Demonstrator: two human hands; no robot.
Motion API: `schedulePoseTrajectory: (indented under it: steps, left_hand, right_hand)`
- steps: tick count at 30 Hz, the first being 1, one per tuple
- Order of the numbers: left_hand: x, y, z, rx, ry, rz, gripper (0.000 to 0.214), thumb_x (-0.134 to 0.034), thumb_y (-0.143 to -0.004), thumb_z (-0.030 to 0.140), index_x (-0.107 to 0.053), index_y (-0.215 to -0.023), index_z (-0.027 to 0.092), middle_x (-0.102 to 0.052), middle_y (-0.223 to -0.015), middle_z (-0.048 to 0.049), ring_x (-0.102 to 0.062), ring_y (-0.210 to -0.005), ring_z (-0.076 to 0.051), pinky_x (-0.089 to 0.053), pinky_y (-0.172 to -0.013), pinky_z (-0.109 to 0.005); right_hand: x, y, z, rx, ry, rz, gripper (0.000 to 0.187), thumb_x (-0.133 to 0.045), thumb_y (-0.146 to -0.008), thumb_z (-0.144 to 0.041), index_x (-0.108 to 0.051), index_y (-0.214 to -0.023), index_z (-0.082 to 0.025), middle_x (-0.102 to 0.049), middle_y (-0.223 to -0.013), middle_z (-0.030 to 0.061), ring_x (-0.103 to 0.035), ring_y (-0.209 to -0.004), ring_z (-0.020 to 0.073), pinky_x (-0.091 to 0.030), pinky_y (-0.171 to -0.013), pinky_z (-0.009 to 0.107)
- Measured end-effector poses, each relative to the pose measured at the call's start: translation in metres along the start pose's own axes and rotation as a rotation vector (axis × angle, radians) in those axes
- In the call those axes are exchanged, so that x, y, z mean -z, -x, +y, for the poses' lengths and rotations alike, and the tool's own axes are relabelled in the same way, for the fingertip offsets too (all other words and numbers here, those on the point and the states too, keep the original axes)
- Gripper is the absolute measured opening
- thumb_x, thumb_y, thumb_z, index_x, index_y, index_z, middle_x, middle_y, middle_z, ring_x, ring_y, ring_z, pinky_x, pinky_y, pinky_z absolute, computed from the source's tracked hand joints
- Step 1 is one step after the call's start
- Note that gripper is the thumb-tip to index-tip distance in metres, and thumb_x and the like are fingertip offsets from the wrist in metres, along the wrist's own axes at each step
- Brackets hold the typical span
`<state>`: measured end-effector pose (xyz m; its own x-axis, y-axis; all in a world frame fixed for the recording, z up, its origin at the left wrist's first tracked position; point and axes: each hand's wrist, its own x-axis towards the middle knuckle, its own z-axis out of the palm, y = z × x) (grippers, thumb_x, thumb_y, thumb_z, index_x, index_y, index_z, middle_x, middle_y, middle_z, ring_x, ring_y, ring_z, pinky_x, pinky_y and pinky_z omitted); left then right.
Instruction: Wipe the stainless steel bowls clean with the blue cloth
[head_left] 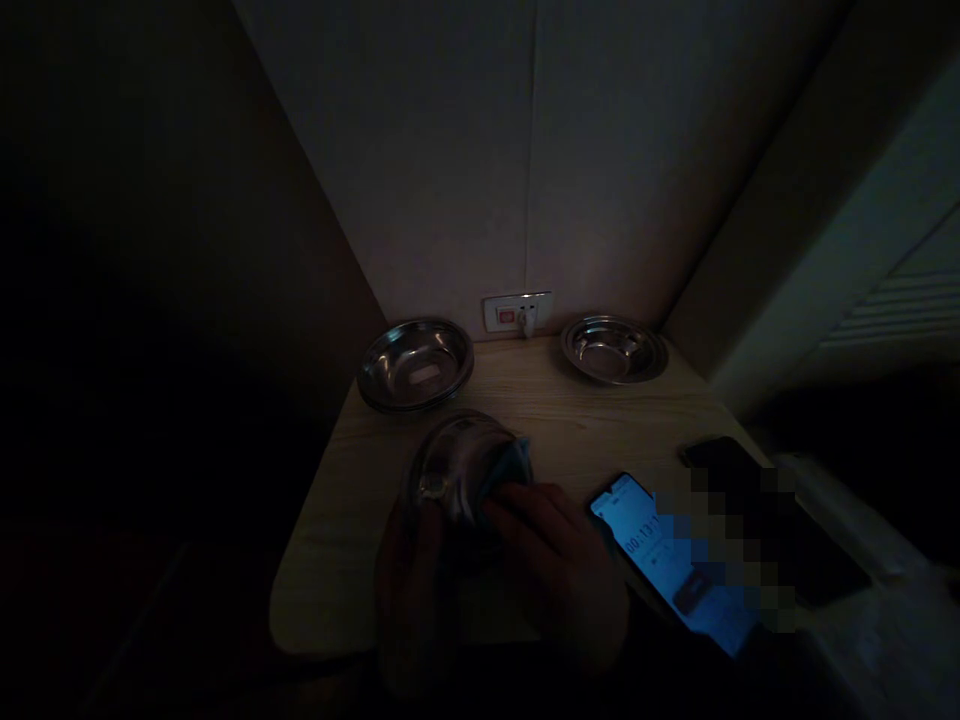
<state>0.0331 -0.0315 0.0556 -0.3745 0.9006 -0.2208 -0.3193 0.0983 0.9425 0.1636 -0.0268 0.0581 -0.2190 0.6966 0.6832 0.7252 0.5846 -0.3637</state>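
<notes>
The scene is very dark. A steel bowl (457, 470) is tilted up above the near part of a small wooden table (555, 420). My left hand (409, 580) grips it from the left side. My right hand (559, 555) presses a bluish cloth (510, 465) against the bowl's inside, fingers closed on the cloth. Two more steel bowls rest flat at the back: one at back left (416, 365), one at back right (615, 348).
A lit phone (664, 560) showing a timer lies on the table's right side, with a dark flat object (724, 460) behind it. A wall socket with a plug (517, 312) sits on the back wall. Walls close in on both sides.
</notes>
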Motion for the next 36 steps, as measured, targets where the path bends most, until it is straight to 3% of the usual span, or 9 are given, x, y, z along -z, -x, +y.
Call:
schedulePoseTrajectory:
  steps: [4,11,20,26,36]
  left_hand:
    - [0.001,0.0,-0.001,-0.023,-0.018,-0.01,0.041,-0.068,-0.073,0.045,-0.063,-0.105,0.02,-0.069,-0.102,-0.0043,-0.064,-0.093,-0.02,-0.05,-0.077,-0.027]
    - [0.004,0.0,0.002,-0.014,-0.11,-0.014,0.041,-0.067,-0.074,0.047,-0.063,-0.106,0.021,-0.068,-0.105,-0.0044,-0.062,-0.098,-0.022,-0.049,-0.081,-0.029]
    - [0.0,0.001,0.005,-0.008,-0.072,-0.005,0.041,-0.066,-0.073,0.049,-0.064,-0.101,0.019,-0.07,-0.1,-0.0067,-0.064,-0.092,-0.024,-0.052,-0.076,-0.031]
    - [-0.003,0.003,0.009,-0.043,-0.132,-0.008,0.046,-0.067,-0.071,0.051,-0.066,-0.105,0.021,-0.069,-0.104,-0.0071,-0.063,-0.098,-0.025,-0.05,-0.082,-0.033]
    - [-0.001,0.002,0.007,-0.065,-0.214,0.007,0.047,-0.071,-0.066,0.051,-0.068,-0.101,0.02,-0.07,-0.103,-0.0067,-0.063,-0.096,-0.026,-0.051,-0.078,-0.032]
  right_hand:
    - [-0.002,-0.006,0.007,0.0,0.03,0.006,0.028,-0.046,-0.087,-0.01,-0.066,-0.107,-0.01,-0.066,-0.103,0.0139,-0.057,-0.088,0.0221,-0.054,-0.074,0.036]
    - [0.005,0.001,0.002,0.035,0.07,-0.022,0.025,-0.046,-0.091,-0.014,-0.066,-0.105,-0.013,-0.069,-0.099,0.011,-0.059,-0.087,0.0207,-0.054,-0.071,0.033]
    - [0.0,0.005,-0.001,0.021,0.033,0.018,0.025,-0.046,-0.091,-0.015,-0.066,-0.105,-0.013,-0.069,-0.099,0.0106,-0.059,-0.086,0.0206,-0.055,-0.07,0.032]
    - [-0.004,-0.01,0.007,-0.043,0.034,0.032,0.029,-0.045,-0.088,-0.01,-0.066,-0.108,-0.013,-0.067,-0.104,0.0121,-0.058,-0.089,0.022,-0.056,-0.074,0.036]
    - [0.003,-0.018,0.004,-0.008,-0.008,0.064,0.03,-0.045,-0.087,-0.01,-0.065,-0.109,-0.015,-0.066,-0.104,0.011,-0.058,-0.089,0.021,-0.056,-0.075,0.035]
